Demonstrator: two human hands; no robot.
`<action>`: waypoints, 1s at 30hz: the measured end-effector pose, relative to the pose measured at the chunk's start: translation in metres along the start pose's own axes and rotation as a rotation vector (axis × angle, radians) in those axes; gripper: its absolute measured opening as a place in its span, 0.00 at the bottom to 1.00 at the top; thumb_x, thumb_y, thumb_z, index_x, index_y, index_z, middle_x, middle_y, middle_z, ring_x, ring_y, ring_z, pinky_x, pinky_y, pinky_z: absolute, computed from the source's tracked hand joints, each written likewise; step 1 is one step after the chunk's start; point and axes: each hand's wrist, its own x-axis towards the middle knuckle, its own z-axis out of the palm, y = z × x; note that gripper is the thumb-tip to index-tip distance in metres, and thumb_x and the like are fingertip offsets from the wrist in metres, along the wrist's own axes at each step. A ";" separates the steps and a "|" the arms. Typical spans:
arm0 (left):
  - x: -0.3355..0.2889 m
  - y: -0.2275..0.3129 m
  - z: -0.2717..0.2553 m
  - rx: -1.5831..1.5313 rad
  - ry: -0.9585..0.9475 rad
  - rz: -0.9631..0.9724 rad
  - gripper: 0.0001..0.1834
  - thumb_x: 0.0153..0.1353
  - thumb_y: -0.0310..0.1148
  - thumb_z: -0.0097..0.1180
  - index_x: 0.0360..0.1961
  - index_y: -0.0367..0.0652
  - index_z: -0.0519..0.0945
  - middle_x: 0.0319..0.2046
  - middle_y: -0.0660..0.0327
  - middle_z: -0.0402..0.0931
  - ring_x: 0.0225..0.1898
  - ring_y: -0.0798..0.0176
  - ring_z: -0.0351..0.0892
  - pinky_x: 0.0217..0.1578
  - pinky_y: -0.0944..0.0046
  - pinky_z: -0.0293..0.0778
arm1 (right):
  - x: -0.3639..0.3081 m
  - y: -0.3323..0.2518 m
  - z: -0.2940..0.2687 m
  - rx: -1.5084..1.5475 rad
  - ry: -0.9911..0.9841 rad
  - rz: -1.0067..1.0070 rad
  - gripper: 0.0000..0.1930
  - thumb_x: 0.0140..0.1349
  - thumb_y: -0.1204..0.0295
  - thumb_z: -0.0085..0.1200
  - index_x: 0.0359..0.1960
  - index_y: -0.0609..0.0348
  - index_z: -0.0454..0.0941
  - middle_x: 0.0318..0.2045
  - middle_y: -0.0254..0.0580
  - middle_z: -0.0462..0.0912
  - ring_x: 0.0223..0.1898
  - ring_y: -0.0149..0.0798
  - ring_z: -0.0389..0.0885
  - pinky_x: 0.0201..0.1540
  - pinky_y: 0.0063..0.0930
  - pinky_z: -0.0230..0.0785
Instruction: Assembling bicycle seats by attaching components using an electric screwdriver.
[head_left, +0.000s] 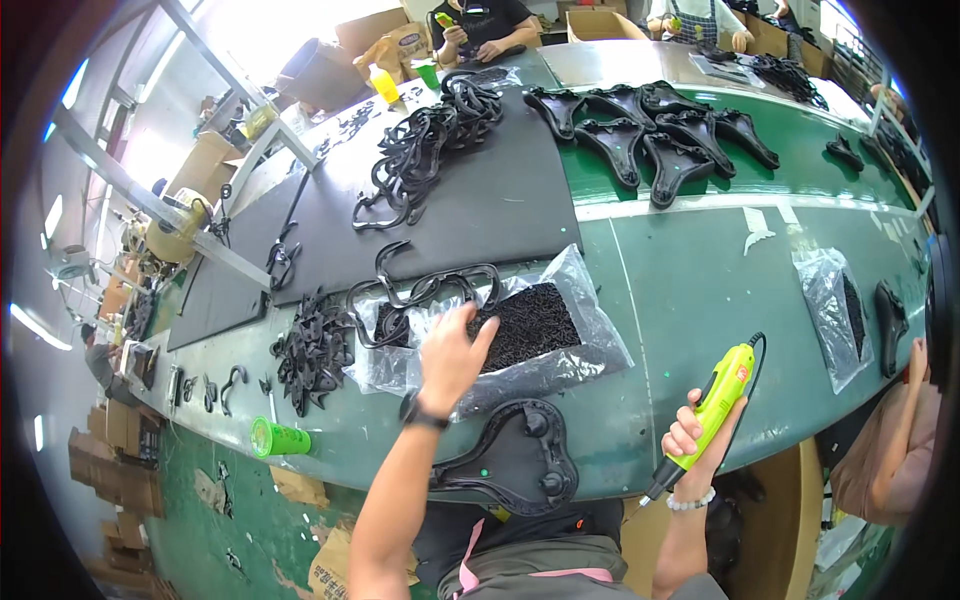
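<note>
Right hand (708, 458) clamped round smooth lime screwdriver (722, 397); left hand (452, 358) splayed near looped frame (402, 300).

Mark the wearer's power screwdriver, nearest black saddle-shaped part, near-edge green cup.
Power screwdriver (720, 398), head view: yellow-green body.
Black saddle-shaped part (512, 458), head view: middle of broad face.
Green cup (286, 439), head view: side wall.

Left hand (455, 355): contact with black frame (395, 298) unclear; black bits (535, 325), centre, too small to tell singly; co-worker (500, 22), top centre, cut by upper edge
</note>
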 end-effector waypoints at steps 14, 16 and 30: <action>0.048 -0.041 -0.049 -0.493 0.341 -0.336 0.15 0.63 0.30 0.56 0.49 0.34 0.78 0.32 0.61 0.82 0.29 0.72 0.77 0.32 0.72 0.73 | -0.002 0.008 0.003 -0.053 0.040 -0.024 0.42 0.63 0.30 0.32 0.54 0.62 0.68 0.21 0.40 0.68 0.17 0.38 0.68 0.25 0.38 0.65; 0.030 -0.095 -0.074 -0.793 0.493 -0.495 0.13 0.66 0.31 0.54 0.49 0.35 0.76 0.37 0.61 0.82 0.31 0.75 0.77 0.31 0.75 0.72 | 0.002 0.010 0.006 -0.069 0.056 -0.017 0.42 0.63 0.31 0.32 0.54 0.61 0.67 0.20 0.40 0.68 0.17 0.38 0.68 0.25 0.38 0.66; -0.047 -0.132 -0.079 -1.460 0.532 -0.514 0.12 0.68 0.24 0.49 0.52 0.40 0.72 0.46 0.56 0.79 0.41 0.67 0.81 0.43 0.69 0.82 | 0.014 0.036 0.011 -0.125 0.042 0.067 0.41 0.64 0.31 0.33 0.56 0.59 0.66 0.23 0.39 0.68 0.18 0.36 0.67 0.27 0.38 0.65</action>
